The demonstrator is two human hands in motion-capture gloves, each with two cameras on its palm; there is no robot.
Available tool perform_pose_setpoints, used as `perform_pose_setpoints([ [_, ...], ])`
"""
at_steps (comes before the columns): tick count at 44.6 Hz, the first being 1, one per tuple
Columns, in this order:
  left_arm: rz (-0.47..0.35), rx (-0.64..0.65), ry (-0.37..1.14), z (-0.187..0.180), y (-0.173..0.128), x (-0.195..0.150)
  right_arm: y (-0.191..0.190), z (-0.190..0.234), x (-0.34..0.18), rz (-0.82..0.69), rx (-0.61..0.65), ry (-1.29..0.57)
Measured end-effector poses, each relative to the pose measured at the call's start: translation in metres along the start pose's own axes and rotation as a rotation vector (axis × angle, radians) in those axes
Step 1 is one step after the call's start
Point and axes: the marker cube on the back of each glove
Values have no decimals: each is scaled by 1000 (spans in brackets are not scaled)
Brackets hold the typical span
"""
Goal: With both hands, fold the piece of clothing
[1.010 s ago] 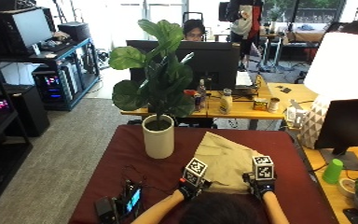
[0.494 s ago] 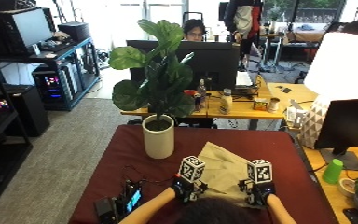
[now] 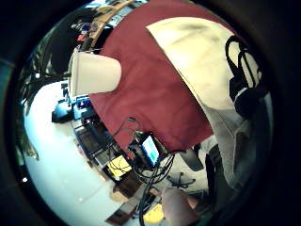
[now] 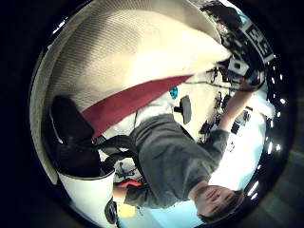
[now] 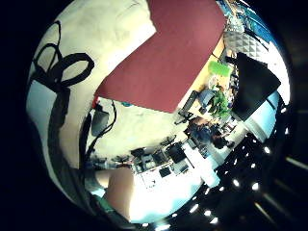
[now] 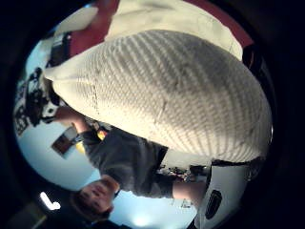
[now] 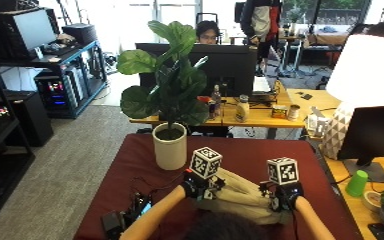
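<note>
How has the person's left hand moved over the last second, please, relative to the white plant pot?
Yes. The left hand has lifted the near edge of the cream knitted garment and carried it up the dark red table, closer to the white plant pot.

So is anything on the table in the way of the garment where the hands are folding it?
Nothing visible. The cream knitted garment is lifted between the left hand and right hand. The white plant pot stands apart on the dark red tablecloth, the small lit screen beside the left forearm.

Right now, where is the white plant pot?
In the outside view the white plant pot stands on the red table cover, ahead-left of the left hand.
</note>
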Motion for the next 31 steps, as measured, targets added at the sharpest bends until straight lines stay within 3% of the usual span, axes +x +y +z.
perform_pose_setpoints([
  [8,-104,10,110,-18,-70,-31,-52,-28,40,125,16,-89],
  [11,-153,14,144,-24,-72,-26,-82,-29,57,179,37,-127],
  [14,-272,-8,147,-19,-77,-23,-108,-25,69,262,89,-132],
  [17,-366,-19,140,-1,-98,-27,-91,-22,54,347,122,-126],
  [21,-431,22,106,26,-123,-29,-78,-10,37,395,167,-112],
  [25,-485,128,58,38,-137,-34,-94,-6,44,476,357,-30],
  [28,-483,126,78,44,-137,-30,-104,-16,49,519,586,68],
  [31,-507,168,61,42,-136,-32,-100,-25,52,579,722,144],
])
